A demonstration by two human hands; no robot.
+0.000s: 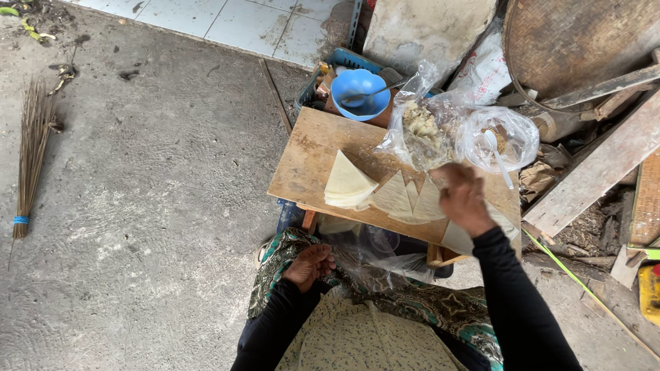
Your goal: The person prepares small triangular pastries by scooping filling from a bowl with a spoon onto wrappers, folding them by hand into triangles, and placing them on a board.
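A small wooden table stands in front of me. On it lie a stack of pale triangular dough sheets and several more triangles spread out to its right. My right hand hovers over the right-hand triangles, fingers curled, beside a clear plastic bag of pale filling. Whether it holds anything I cannot tell. My left hand rests on the patterned cloth on my lap, fingers bent, holding nothing visible.
A blue bowl with a spoon sits behind the table. A second clear bag with a white spoon lies at the right. Planks, a woven tray and rubble crowd the right side. A stick broom lies on the concrete floor at left.
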